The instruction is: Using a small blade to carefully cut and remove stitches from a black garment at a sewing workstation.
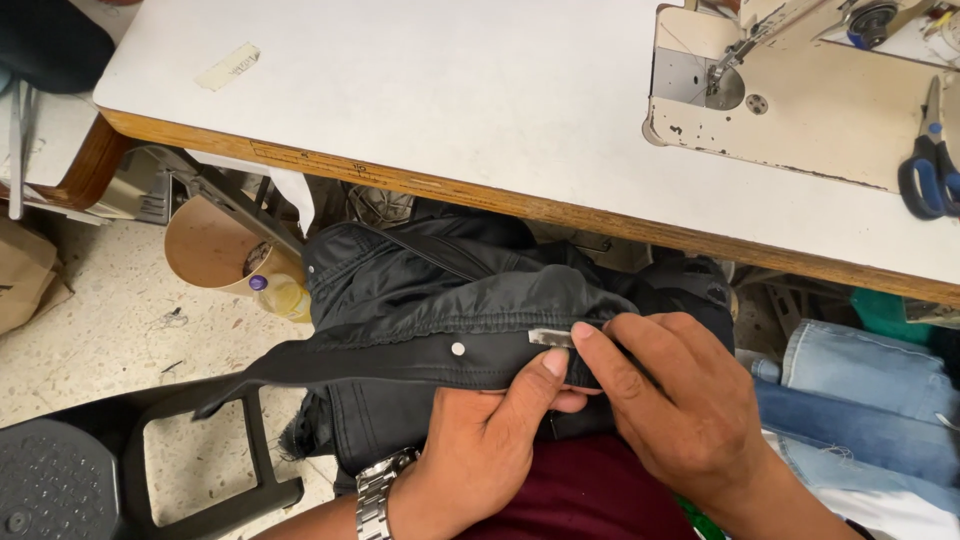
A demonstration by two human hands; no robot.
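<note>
In the head view, both the left hand and right hand have fingers pinched shut on the black jacket, in the lap below the surface's front edge; soft, limp, best gripped along its stiffer snap-studded hem.

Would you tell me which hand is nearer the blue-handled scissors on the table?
Right. The right hand lies below-left of the scissors; the left hand is farther left.
</note>
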